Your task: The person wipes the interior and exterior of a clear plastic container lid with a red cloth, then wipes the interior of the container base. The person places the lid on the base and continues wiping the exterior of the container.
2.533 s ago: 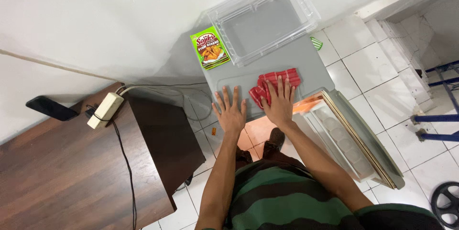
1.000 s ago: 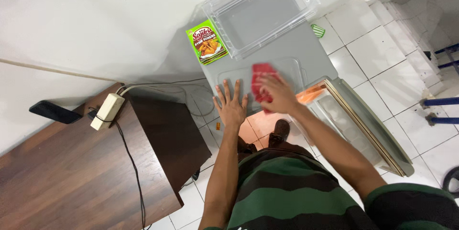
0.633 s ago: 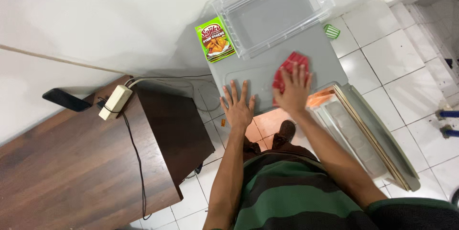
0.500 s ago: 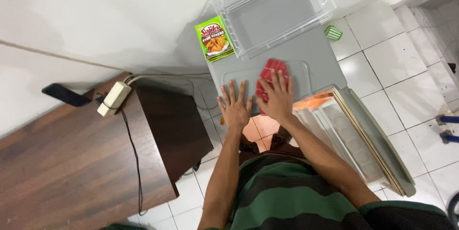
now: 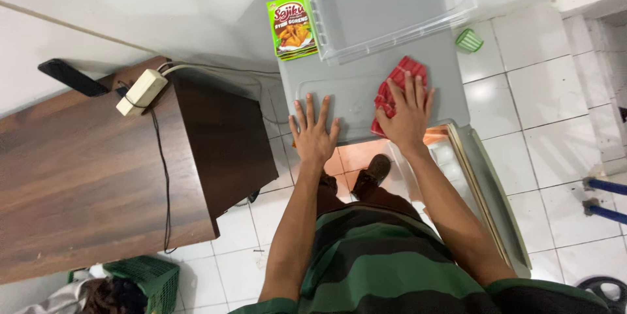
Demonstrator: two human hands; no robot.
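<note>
A red cloth (image 5: 396, 89) has been swept rightward across the grey fridge top (image 5: 356, 95) under the flattened right hand (image 5: 406, 113); the left hand (image 5: 313, 132) stays spread flat, holding nothing.

bare grey fridge top (image 5: 353, 95) between hands, clear bin (image 5: 385, 4) blocking behind

One pkg only: flat green sachet (image 5: 292, 21) w/ red-yellow food pic, at 11 o'clock beyond my left hand (image 5: 314, 132).

Head camera looks straight down, fairly high
</note>
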